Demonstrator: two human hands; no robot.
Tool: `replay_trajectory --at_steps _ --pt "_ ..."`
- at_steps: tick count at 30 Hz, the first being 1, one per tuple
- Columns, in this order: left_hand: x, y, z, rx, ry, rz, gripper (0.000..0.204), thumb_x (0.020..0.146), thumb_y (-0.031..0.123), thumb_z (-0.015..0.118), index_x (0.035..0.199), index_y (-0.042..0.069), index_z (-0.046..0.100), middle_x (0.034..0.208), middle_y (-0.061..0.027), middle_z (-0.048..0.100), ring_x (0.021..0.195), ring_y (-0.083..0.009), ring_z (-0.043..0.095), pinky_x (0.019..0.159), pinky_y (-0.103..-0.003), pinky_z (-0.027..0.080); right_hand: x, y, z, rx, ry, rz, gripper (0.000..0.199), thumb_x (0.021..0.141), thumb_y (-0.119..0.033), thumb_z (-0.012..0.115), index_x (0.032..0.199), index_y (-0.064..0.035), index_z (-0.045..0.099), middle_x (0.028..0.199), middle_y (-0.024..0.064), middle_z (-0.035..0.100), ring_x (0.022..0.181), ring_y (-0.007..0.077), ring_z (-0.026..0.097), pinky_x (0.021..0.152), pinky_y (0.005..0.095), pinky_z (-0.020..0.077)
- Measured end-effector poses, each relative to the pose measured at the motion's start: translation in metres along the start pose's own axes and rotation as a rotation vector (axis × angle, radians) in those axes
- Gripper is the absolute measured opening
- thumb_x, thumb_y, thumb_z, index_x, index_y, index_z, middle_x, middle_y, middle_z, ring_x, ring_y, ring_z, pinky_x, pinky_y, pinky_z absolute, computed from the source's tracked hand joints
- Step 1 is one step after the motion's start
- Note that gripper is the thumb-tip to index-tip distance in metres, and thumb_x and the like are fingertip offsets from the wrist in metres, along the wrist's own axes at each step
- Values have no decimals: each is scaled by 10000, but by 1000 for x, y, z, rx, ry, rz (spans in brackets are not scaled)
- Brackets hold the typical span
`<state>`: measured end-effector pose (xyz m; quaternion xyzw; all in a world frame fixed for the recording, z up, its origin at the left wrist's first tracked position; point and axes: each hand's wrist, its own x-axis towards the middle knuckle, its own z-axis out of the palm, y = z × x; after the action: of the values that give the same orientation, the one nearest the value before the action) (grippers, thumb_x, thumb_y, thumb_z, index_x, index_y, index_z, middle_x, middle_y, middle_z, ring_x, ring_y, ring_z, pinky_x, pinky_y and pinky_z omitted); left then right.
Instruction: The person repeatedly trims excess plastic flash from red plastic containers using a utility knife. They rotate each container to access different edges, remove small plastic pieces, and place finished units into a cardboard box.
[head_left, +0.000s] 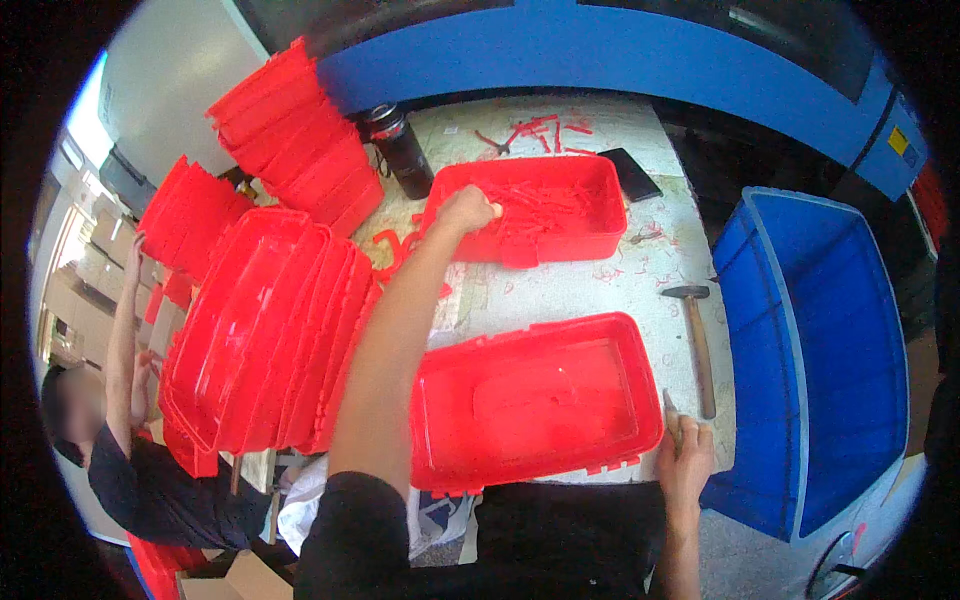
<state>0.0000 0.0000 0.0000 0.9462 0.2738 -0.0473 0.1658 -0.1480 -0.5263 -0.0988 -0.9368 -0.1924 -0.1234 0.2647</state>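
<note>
A shallow, rectangular red plastic tub (540, 400) is lying open side up on the near edge of a pale worktable (600, 290), directly in front of the person. Just beside its right end, the right hand (686, 455) is closing its fingers around a thin pointed tool (668, 402), whose tip is facing away from the body. The left arm is stretching past the tub's left end, and the left hand (468, 210) is showing over the left end of a second red tub (580, 248), which is holding a heap of red plastic scraps (555, 203). Its fingers are curling inward; from this angle it is hard to tell whether they are gripping anything.

A wooden-handled hammer (700, 345) is lying right of the nearer tub. Beyond, a black tumbler (402, 150) is standing beside the scrap tub, and a flat black device (630, 172) is lying on its other side. Nested red tubs (270, 330) are leaning at left, near a dark-shirted co-worker (150, 490). A blue bin (775, 300) is standing right of the table.
</note>
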Motion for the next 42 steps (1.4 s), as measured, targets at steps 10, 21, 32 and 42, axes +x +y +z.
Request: replay_trajectory --at_steps 10,21,32,42 --pt "-1 19 2 86 137 -186 410 798 352 759 1097 72 736 1170 -169 710 1117 -320 678 938 -452 530 -14 -9 13 16 92 -2 342 814 -108 723 1126 -41 600 994 184 597 887 394 606 728 473 487" --pt "-140 72 -32 -702 159 252 176 924 139 684 1004 -17 670 870 -103 705 730 -144 684 584 -270 515 39 -49 -49 360 54 -119 336 838 -28 713 1163 -39 628 1108 187 594 968 369 613 828 425 516" --pt "-304 131 31 -1745 -665 286 219 957 201 656 1117 52 646 975 -57 685 758 -141 659 633 -245 506 70 -105 -77 1114 -105 -280 423 810 84 642 1211 -46 678 920 116 651 822 227 636 721 317 513" --pt "-297 144 61 -651 -391 724 134 920 85 693 1022 0 714 978 -72 719 844 -136 667 763 -274 534 43 -44 -69 1916 59 45 234 1021 -225 588 1159 -37 600 1074 113 643 948 203 641 873 353 524"
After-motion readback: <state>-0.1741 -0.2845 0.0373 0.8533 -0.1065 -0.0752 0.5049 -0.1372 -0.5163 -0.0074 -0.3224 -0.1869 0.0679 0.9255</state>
